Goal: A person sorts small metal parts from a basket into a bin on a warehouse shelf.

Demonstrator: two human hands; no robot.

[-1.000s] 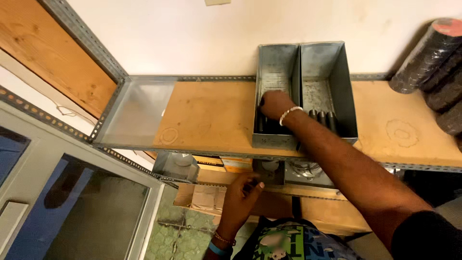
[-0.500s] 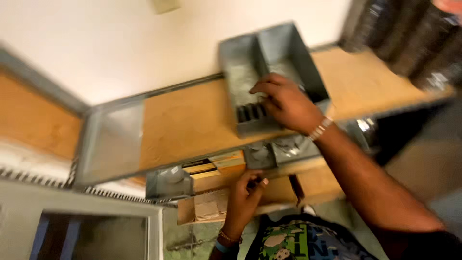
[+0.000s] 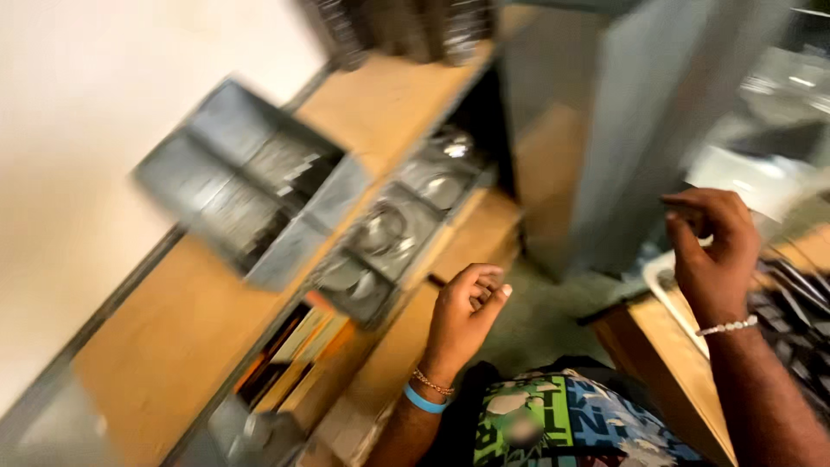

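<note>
Wooden shelf (image 3: pixel 173 346) bears grey metal bin (image 3: pixel 246 186).

Left wrist (image 3: pixel 425 391): blue band + thin chain; right wrist (image 3: pixel 728 327): beaded bracelet; green/blue printed shirt (image 3: pixel 562 419).

The right hand (image 3: pixel 713 251) left the grey two-compartment metal bin (image 3: pixel 246 186) (fingers now pinched together) and swung over the wooden bench (image 3: pixel 670 363).

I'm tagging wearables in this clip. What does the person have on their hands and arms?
Both forearms are bare, no sleeves. The left hand has a thin gold chain and a blue band at the wrist; the right hand has a beaded silver bracelet.
</note>
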